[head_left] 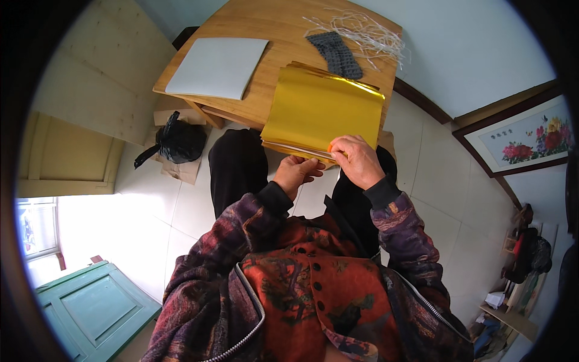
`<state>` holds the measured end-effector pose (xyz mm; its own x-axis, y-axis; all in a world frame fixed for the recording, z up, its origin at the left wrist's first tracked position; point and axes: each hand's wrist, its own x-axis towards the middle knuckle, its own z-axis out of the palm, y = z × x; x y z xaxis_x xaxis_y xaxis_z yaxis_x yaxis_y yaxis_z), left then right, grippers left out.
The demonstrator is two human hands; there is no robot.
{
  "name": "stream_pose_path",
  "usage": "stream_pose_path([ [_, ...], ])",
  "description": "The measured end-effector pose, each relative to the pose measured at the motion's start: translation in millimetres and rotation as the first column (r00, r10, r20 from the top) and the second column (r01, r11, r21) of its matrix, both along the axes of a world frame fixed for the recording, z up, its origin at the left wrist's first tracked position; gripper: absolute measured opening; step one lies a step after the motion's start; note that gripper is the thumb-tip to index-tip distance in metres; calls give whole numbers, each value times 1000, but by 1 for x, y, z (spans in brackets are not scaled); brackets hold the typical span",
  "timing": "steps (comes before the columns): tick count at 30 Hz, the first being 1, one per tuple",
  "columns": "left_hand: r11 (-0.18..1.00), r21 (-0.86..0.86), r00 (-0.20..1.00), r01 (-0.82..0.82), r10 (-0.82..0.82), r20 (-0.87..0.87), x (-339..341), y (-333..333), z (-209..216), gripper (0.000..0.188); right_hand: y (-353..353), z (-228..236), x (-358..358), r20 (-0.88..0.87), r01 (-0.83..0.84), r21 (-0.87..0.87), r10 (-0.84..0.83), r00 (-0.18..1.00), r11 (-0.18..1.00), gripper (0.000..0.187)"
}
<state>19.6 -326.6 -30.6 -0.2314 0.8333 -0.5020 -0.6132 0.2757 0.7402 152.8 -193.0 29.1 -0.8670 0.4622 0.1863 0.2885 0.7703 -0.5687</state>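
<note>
A stack of shiny gold sheets [325, 111] lies at the table's near edge, its layered near side facing me. My left hand [294, 175] is below that edge, thumb and fingertips pressed together at the sheets' border. To its right, my right hand [358, 160] is closed over the near right part of the stack. A small bit of orange [330, 148] shows beside its curled fingers; the rest of that thing is hidden in the hand.
The wooden table [277, 30] also bears a white flat sheet or board [217, 67], a dark grey knitted piece [335, 54] and a tangle of white strings [368, 36]. A black plastic bag [181, 140] sits on cardboard at the floor left. A framed flower picture [525, 139] leans right.
</note>
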Motion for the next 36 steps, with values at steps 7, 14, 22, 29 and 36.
stream_pose_path([
  [7,1000,-2,998,-22,23,58,2,0,2,17,-9,1,-2,35,-6,158,1,999,987,12],
  [14,998,-36,997,-56,58,60,4,0,5,21,-14,-7,-5,86,-85,444,52,995,892,11],
  [22,995,-55,995,-87,84,-47,9,1,3,25,-15,-8,-8,207,-173,601,58,977,780,11],
  [29,993,-62,990,-104,97,-106,11,1,7,23,-12,1,-13,103,-109,502,66,992,858,8],
  [36,988,-36,981,-153,147,-129,11,6,12,21,-6,9,-11,59,-62,489,39,998,870,13],
])
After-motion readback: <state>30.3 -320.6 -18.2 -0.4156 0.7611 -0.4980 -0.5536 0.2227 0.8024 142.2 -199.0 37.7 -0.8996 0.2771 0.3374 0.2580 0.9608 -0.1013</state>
